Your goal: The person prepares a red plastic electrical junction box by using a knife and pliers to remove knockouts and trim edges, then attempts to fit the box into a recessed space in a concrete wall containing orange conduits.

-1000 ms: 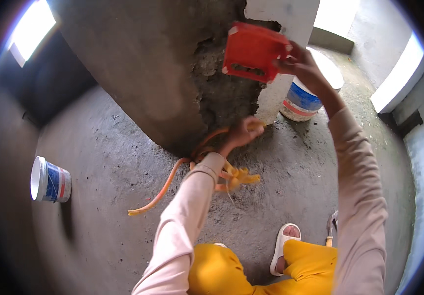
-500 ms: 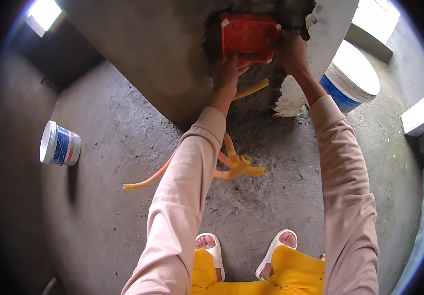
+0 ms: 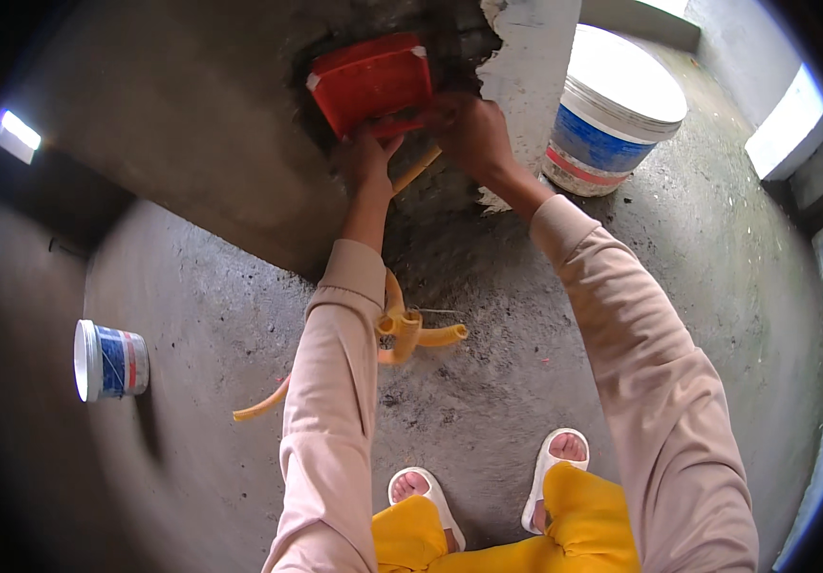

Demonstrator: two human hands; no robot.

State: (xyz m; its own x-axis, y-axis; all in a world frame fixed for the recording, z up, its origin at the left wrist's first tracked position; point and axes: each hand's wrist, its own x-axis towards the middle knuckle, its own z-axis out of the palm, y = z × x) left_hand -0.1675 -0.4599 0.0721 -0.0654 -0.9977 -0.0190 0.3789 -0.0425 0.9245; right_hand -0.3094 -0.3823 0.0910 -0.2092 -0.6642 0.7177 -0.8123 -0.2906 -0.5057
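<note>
A red plastic electrical box (image 3: 373,81) sits in a rough, dark recess in the wall, tilted, its open face toward me. My left hand (image 3: 365,160) grips its lower edge, thumb and fingers closed around the rim. Beside the lower right corner is my right hand (image 3: 476,134), curled closed against the box; its fingertips are dark and partly hidden. A yellow corrugated conduit (image 3: 418,170) sticks out just below the box, between my two hands.
More yellow conduit pieces (image 3: 402,329) rise near the wall's foot, partly behind my left sleeve. A large white-and-blue bucket (image 3: 612,119) stands right of the wall end, and a smaller bucket (image 3: 110,361) at far left. My white sandals (image 3: 427,497) rest on the rough concrete floor (image 3: 488,382).
The view has swung, so the wall and box sit farther left. The box looks more tilted, and my right hand has come down from its right side to its lower right corner.
</note>
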